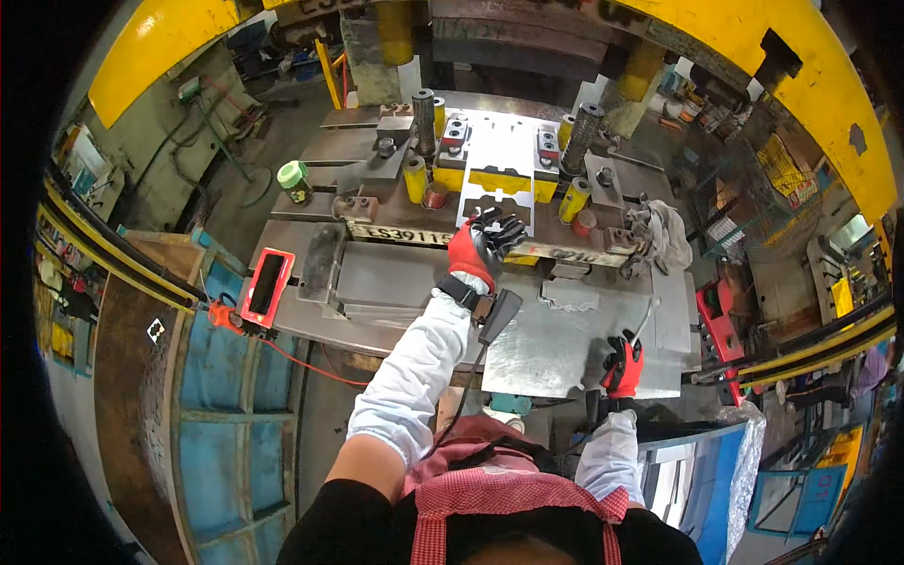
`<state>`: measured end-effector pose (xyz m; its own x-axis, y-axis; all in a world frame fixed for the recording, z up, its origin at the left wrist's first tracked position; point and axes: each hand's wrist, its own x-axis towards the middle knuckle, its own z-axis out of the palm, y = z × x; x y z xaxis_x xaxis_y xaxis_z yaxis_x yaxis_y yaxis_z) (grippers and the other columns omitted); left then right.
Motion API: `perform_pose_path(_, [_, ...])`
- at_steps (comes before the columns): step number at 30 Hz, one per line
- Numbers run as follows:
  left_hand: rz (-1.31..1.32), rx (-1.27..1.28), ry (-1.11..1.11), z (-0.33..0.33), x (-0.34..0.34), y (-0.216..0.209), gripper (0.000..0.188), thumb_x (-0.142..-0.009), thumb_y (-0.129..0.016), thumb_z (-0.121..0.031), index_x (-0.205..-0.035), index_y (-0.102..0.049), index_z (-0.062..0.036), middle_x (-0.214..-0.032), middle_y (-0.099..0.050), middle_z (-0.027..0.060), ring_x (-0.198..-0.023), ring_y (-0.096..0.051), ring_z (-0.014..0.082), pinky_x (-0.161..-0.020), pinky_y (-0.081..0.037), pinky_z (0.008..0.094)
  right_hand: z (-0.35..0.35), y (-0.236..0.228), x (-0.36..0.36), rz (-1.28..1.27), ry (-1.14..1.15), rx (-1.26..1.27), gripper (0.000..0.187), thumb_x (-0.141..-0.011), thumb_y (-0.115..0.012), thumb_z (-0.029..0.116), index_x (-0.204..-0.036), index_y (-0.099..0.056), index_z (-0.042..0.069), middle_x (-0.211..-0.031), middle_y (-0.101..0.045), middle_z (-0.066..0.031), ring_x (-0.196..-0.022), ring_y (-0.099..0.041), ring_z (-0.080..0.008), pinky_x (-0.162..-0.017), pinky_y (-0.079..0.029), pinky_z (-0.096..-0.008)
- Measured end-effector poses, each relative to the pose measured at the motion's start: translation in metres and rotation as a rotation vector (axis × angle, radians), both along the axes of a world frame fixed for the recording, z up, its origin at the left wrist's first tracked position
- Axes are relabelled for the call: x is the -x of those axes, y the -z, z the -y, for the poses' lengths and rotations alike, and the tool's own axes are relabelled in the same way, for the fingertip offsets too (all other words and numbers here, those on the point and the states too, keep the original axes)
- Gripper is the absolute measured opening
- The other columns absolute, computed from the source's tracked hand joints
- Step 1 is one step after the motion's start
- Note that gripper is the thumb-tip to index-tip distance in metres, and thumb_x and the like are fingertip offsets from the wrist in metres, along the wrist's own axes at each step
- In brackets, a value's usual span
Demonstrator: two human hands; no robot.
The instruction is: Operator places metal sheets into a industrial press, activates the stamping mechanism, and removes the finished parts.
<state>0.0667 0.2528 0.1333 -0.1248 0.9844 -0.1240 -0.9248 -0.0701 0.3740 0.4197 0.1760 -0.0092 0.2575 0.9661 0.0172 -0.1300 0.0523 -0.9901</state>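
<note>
green-lidded round jar [295, 179] at your far left | crumpled grey rag [659, 235] right | red rectangular handheld device [266, 285] near left

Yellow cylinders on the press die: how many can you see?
4: one left of the plate, one behind it at upper left, one upper right, one right. Others may be hidden.

Metal stamping workshop, heavy yellow press frame [829, 113] overhead, steel die [499, 160] with springs on the press bed, sheet-metal blanks [556, 344], oily rag [659, 235], cluttered concrete floor
</note>
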Motion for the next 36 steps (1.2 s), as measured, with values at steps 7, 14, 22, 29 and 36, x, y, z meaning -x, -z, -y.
perform_pose_path(7, [0.027,0.068,0.0,-0.001,0.008,0.007,0.037,-0.094,-0.036,-0.029,-0.115,-0.042,0.0016,-0.112,-0.052,0.0263,-0.101,-0.054,0.0424,-0.085,-0.048,0.0508,0.017,-0.013,0.002,-0.428,0.025,0.277,0.035,-0.083,-0.052,0.034,-0.07,-0.054,0.002,-0.052,-0.051,-0.008,-0.037,-0.049,-0.0234,-0.031,-0.04,-0.0354])
perform_pose_path(14, [0.043,0.058,0.025,-0.005,0.008,0.008,0.046,-0.093,-0.034,-0.036,-0.119,-0.041,0.0005,-0.118,-0.049,0.026,-0.107,-0.05,0.0434,-0.089,-0.044,0.0533,0.011,0.009,-0.009,-0.428,0.059,0.219,0.026,-0.083,-0.055,0.031,-0.084,-0.051,0.005,-0.057,-0.053,-0.0098,-0.037,-0.05,-0.024,-0.033,-0.042,-0.0363])
perform_pose_path(22, [0.025,0.1,-0.026,-0.001,0.004,0.002,0.04,-0.093,-0.035,-0.03,-0.115,-0.042,0.0034,-0.111,-0.052,0.0253,-0.103,-0.052,0.0437,-0.087,-0.046,0.052,0.013,0.004,-0.002,-0.437,0.051,0.23,0.029,-0.083,-0.054,0.032,-0.076,-0.051,0.004,-0.054,-0.051,-0.0084,-0.036,-0.048,-0.0225,-0.032,-0.039,-0.0345])
perform_pose_path(29, [0.065,0.051,-0.001,-0.006,0.006,0.008,0.037,-0.092,-0.035,-0.029,-0.107,-0.045,0.0028,-0.104,-0.055,0.0263,-0.093,-0.057,0.0429,-0.081,-0.048,0.0543,0.01,0.007,-0.005,-0.432,0.084,0.227,0.029,-0.082,-0.054,0.033,-0.079,-0.051,0.005,-0.054,-0.05,-0.008,-0.036,-0.047,-0.0231,-0.032,-0.039,-0.0355])
perform_pose_path(36, [0.039,0.08,0.021,-0.013,0.009,0.014,0.035,-0.092,-0.036,-0.028,-0.108,-0.045,0.0011,-0.105,-0.055,0.0263,-0.093,-0.058,0.0413,-0.081,-0.049,0.0518,0.012,0.008,-0.007,-0.451,0.088,0.264,0.024,-0.082,-0.056,0.031,-0.086,-0.047,0.009,-0.059,-0.052,-0.0085,-0.037,-0.049,-0.0235,-0.03,-0.041,-0.036])
